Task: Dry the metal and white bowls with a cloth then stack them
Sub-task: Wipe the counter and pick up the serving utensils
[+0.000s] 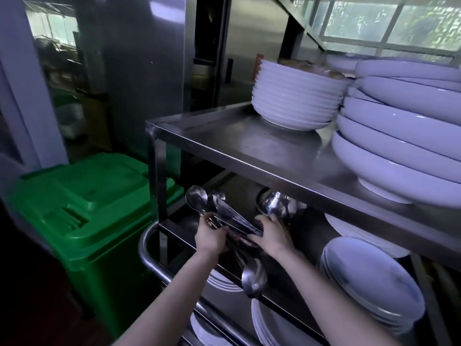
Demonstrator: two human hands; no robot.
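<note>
Gripping a bundle of metal spoons [224,218] at the cart's middle shelf [279,290]: left hand [212,237] curled round the handles | right hand [270,234] fingers laid over same bundle, hold unclear | white bowls [296,96] stacked on top shelf [224,146], larger white bowls [404,131] just beside | metal bowls [277,202] behind right hand | green bin [82,216] left of cart.

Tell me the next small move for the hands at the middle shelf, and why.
Probably set the bundle of spoons down on the middle shelf: the left hand grips it, the right hand rests on it, so neither is free for a bowl or cloth.
</note>
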